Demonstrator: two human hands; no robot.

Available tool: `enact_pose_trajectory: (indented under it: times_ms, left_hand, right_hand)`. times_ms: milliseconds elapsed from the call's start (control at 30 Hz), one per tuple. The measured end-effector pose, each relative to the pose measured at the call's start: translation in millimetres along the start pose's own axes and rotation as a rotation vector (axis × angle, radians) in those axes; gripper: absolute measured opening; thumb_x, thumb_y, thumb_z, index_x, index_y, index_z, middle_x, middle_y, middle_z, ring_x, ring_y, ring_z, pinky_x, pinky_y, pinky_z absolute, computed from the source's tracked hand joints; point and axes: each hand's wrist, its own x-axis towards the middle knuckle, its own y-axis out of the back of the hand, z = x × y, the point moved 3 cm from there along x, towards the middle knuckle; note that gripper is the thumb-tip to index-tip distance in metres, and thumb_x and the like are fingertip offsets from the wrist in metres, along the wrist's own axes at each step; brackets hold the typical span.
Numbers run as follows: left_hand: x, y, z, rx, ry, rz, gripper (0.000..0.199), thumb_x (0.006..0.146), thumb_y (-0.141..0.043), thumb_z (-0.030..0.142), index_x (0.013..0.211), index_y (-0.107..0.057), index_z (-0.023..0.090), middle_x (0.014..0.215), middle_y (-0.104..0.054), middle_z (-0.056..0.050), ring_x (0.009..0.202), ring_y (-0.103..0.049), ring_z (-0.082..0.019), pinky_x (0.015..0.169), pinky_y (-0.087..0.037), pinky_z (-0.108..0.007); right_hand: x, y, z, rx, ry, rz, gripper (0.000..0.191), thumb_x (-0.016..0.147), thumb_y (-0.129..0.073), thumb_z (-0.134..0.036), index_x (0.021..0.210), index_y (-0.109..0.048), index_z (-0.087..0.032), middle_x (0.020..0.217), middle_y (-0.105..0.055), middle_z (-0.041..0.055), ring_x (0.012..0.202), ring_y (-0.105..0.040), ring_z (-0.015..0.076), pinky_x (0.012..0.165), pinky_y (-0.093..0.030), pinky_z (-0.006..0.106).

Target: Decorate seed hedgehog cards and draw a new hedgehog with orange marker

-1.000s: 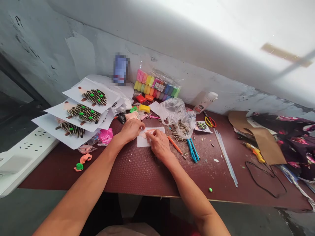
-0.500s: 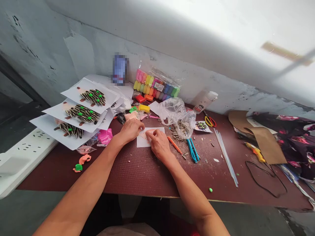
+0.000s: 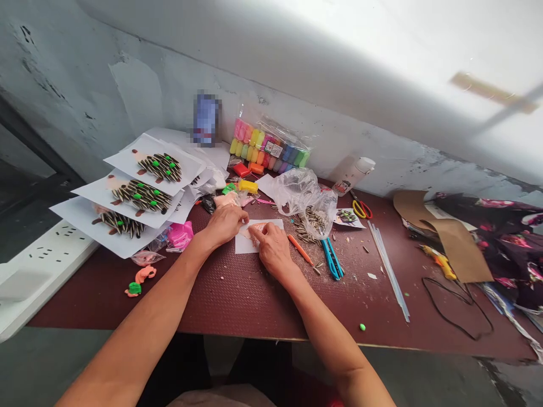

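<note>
Pressing Peach Clay on Paper With 2 Hands

Right hand (image 3: 274, 250): fingers half curled, tips on the peach clay shape (image 3: 255, 229), which lies on the white paper sheet (image 3: 258, 243) on the dark red tabletop (image 3: 237, 299). Left hand (image 3: 224, 224): fingers half curled just beside the sheet. Grip by either hand: cannot be determined

From where I'm sitting, nothing on this bench reads clearly. The small label (image 3: 276, 150) on the clear pack of modelling clay (image 3: 267, 148) shows dark print and what may be a square code, but at my resolution I can't make out a word or number. The upright item against the wall (image 3: 206, 118) is pixelated beyond reading, and the white bottle (image 3: 352, 175) shows me no legible lettering either.
</note>
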Motion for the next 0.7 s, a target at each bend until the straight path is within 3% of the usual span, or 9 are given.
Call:
enact_pose_trajectory:
  times_ms: [167,333,700]
  left_hand:
    - [0.0,-0.3,-0.3,0.006,0.003,-0.005,0.025,0.087,-0.057,0.015,0.097,-0.080,0.022,0.101,-0.079,-0.007,0.101,-0.068,-0.025,0.091,-0.051,-0.035]
    - [0.0,-1.1,-1.0,-0.011,-0.004,0.018,0.024,0.086,-0.058,0.014,0.095,-0.080,0.022,0.101,-0.079,-0.007,0.101,-0.068,-0.025,0.091,-0.050,-0.035]
    - [0.4,-2.8,-2.5,-0.007,-0.019,0.037,0.023,0.086,-0.059,0.014,0.093,-0.079,0.022,0.097,-0.079,-0.007,0.099,-0.068,-0.026,0.089,-0.049,-0.035]
  right_hand:
    - [1.1,0.8,-1.5,-0.014,-0.018,-0.008,0.039,0.103,-0.042,-0.020,0.133,-0.065,-0.031,0.108,-0.060,0.0100,0.091,-0.051,0.0223,0.079,-0.034,0.033]
    - [-2.7,-1.9,7.1,0.078,-0.051,0.032,0.049,0.099,-0.043,-0.012,0.143,-0.058,-0.027,0.114,-0.062,0.0099,0.093,-0.053,0.0206,0.080,-0.037,0.031]
    - [-5.2,-2.6,8.4,0.040,-0.021,0.047,0.041,0.100,-0.043,-0.014,0.131,-0.067,-0.027,0.110,-0.061,0.0095,0.091,-0.052,0.0212,0.077,-0.034,0.031]
